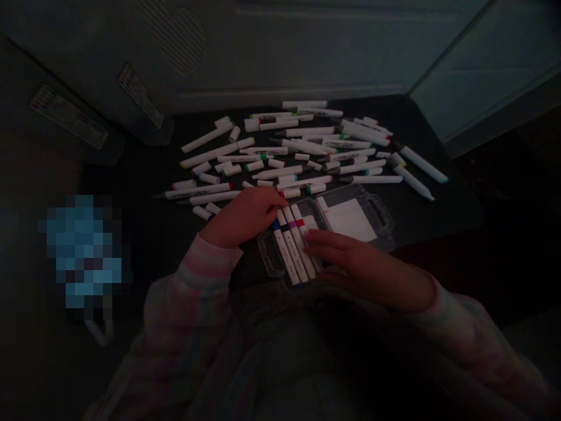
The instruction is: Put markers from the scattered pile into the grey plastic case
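A clear plastic case (383, 217) lies unfolded on the dark tabletop. In its left half, several white markers (290, 252) with blue, purple and red bands sit side by side. My left hand (245, 215) is closed at their far end, with curled fingertips by the blue-banded marker; whatever it may hold is hidden. From the right, my right hand (357, 263) reaches over the case, fingers stretched out and touching the red-banded marker (301, 224). Its thumb is hard to make out. A white card (349, 219) and a short white piece (322, 207) lie in the right half.
Many loose white markers (302, 145) and separate caps (254, 166) are spread over the dark table (456, 210) beyond the case. A pale panel (307, 52) rises behind it. Two colour-dotted label cards (70, 117) stand at left, above a blurred-out blue area (83, 251).
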A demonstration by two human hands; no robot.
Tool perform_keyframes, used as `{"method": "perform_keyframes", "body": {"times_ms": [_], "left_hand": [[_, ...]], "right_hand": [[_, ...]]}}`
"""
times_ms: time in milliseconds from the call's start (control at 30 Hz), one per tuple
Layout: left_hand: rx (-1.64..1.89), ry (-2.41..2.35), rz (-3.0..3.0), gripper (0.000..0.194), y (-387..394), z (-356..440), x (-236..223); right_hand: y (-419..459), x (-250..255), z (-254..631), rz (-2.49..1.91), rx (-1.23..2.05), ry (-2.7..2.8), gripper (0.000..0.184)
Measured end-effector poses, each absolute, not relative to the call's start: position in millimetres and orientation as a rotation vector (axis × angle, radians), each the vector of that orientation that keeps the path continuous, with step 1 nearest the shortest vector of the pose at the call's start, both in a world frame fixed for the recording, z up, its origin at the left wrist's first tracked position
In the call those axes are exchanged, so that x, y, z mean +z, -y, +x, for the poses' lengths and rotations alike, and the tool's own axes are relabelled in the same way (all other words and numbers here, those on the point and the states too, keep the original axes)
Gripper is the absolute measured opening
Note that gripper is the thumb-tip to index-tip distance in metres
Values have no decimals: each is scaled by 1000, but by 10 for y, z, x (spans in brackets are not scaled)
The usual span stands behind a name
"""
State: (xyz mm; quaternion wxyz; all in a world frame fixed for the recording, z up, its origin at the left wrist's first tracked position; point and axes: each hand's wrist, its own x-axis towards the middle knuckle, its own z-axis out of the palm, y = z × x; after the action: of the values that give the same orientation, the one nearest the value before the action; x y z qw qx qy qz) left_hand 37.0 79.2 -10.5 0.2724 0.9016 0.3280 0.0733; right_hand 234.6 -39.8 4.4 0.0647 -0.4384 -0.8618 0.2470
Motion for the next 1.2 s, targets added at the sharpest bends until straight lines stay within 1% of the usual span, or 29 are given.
{"method": "perform_keyframes", "body": {"times_ms": [433, 800, 1000, 1200], "left_hand": [[189, -879, 2423, 35, -772, 396, -129], [184, -892, 2407, 35, -774, 401, -124], [190, -894, 2406, 35, -786, 390, -136], [228, -874, 2383, 33, -779, 393, -148]], "right_hand": [[370, 45, 2389, -1314, 726, 2621, 40], [402, 10, 2418, -1309, 786, 2526, 44], [452, -26, 2379, -1348, 797, 2398, 36], [475, -77, 2304, -1368, 688, 2392, 30]]}}
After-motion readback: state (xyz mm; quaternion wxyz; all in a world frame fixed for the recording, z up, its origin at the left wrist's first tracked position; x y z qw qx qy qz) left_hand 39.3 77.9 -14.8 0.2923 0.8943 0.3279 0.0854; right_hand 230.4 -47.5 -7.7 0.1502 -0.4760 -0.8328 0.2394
